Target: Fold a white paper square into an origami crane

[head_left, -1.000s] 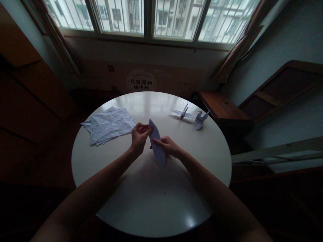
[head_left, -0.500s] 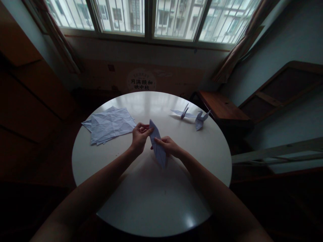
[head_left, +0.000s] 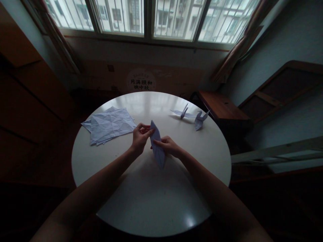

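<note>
Left hand (head_left: 139,138) is pinching the folded paper (head_left: 158,154) near its far tip, thumb on top; right hand (head_left: 168,146) is pinching the right edge about midway, thumb on top too. Paper is sitting between both hands, over the middle of the surface (head_left: 156,201), near point angling toward the wearer. Two-point hold is probably keeping the layers flat and stopping the piece from twisting.

Paper stack (head_left: 111,126) is lying off to the left, likely for easy reach without crowding the hands. Left paper bird (head_left: 184,113) and right paper bird (head_left: 199,121) are standing at the far right, presumably out of the way.

Not readable: fingers under the paper are mostly hiding, so can't tell how they're pressing. Also can't tell whether the near point is touching the surface or whether the birds are touching each other. Dim light is blurring the fold lines; sheet count isn't showing.
</note>
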The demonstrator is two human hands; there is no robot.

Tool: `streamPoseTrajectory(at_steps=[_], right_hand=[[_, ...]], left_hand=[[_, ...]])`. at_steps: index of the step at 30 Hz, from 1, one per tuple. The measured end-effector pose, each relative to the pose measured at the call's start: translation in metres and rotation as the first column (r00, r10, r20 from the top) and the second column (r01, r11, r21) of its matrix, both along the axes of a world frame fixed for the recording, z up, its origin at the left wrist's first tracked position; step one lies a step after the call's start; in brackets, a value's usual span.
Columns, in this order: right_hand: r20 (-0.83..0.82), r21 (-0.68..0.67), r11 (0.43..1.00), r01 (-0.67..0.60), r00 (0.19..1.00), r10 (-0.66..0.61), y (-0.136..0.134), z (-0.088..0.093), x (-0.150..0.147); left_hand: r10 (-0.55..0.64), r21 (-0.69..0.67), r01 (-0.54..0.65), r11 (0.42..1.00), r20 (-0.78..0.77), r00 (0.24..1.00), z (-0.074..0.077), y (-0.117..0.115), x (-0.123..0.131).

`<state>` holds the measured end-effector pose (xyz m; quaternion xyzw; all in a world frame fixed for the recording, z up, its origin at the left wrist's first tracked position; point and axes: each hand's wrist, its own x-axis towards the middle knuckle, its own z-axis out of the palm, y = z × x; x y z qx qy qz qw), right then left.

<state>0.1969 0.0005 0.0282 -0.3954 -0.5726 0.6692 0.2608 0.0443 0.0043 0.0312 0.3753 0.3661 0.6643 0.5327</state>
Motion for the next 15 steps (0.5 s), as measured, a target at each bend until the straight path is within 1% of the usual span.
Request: streamPoseTrajectory(at_steps=[4, 11, 15], right_hand=[[-0.018, -0.025, 1.0, 0.005, 1.0, -0.006, -0.0007, 0.001, -0.0005], [-0.015, 0.03, 0.997, 0.078, 0.997, -0.077, 0.0012, -0.0024, -0.0031], [-0.014, 0.017, 0.995, 0.102, 0.995, -0.101, 0.0024, -0.0038, -0.0025]], left_hand=[[-0.012, -0.006, 0.012, 1.0, 0.015, 1.0, 0.0008, -0.0003, -0.0005], [0.003, -0.011, -0.003, 1.0, 0.009, 1.0, 0.0027, -0.0008, -0.0005], [-0.017, -0.017, 0.017, 1.0, 0.026, 1.0, 0.0023, -0.0013, 0.0]])
